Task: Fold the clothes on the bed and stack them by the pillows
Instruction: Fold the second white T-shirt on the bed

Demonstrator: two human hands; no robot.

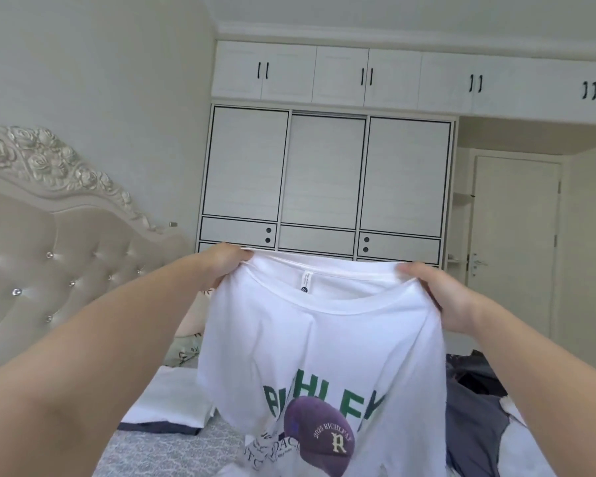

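While the white T-shirt (pixel 320 359) hangs above the bed (pixel 172 449), the left hand (pixel 226 263) and right hand (pixel 441 297) each pinch a shoulder. Folding looks just begun; next, lay it flat near the folded pile (pixel 172 401).

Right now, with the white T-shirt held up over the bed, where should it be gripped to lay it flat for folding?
Keep hold at the two shoulder seams beside the neckline, one hand per side, coming from above. The left hand and right hand already pinch the white T-shirt there, so it hangs with its print facing the camera; that grip probably lets it drop flat onto the bed.
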